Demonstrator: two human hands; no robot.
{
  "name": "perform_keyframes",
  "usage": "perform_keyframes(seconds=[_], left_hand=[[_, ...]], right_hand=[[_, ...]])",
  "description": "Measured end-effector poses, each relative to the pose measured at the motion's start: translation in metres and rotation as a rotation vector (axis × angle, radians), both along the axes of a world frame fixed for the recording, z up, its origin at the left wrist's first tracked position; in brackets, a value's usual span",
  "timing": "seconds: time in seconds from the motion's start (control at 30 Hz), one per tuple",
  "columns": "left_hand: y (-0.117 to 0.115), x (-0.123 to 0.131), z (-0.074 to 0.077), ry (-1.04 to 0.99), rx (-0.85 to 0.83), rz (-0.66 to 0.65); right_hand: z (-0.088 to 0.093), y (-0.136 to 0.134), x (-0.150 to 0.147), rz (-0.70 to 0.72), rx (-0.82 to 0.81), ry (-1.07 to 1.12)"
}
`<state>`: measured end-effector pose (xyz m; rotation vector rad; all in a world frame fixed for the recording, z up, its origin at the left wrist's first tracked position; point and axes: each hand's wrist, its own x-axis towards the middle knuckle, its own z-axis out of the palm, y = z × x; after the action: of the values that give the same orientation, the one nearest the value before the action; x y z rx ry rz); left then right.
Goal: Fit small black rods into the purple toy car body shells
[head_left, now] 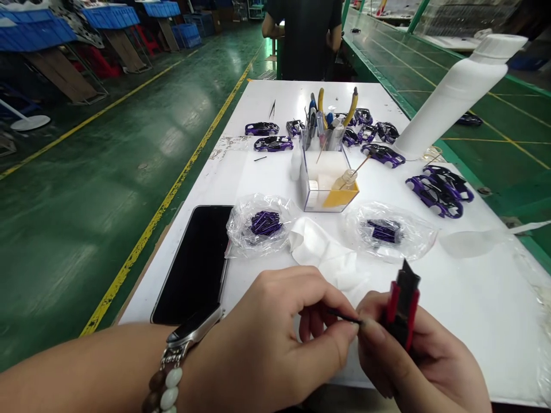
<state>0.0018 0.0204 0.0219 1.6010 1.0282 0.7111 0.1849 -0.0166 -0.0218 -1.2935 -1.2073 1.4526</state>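
Between thumb and fingers, my left hand (279, 338) pinches a thin dark strip (342, 314). The strip's far end meets the fingertips of my right hand (424, 361). That right hand is closed around a red and black utility knife (403, 307), its dark blade pointing up and away from me. Just beyond my hands lies a crumpled white cloth (322, 249). One clear plastic bag (241, 223) with thin purple pieces (266, 223) lies to its left, and a second bag (415, 232) with similar purple pieces (384, 230) to its right.
A black phone (193, 264) lies at left. A clear box (331, 201) holds pliers (352, 106) and a small bottle (345, 179). Purple toy car bodies (434, 195) stand around it. A tall white bottle (460, 94) leans at right. A person (307, 40) is beyond the table (486, 321).
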Motion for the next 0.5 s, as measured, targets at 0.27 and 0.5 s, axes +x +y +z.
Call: perform_keyframes(seconds=[0.27,0.5], left_hand=[[0.005,-0.002,0.004,0.048,-0.116,-0.108],[0.005,-0.001,-0.001,-0.044,-0.416,-0.004]], right_hand=[[0.02,0.007,-0.004,-0.021,0.086,-0.175],[0.021,-0.003,0.02,-0.112,0.078,-0.063]])
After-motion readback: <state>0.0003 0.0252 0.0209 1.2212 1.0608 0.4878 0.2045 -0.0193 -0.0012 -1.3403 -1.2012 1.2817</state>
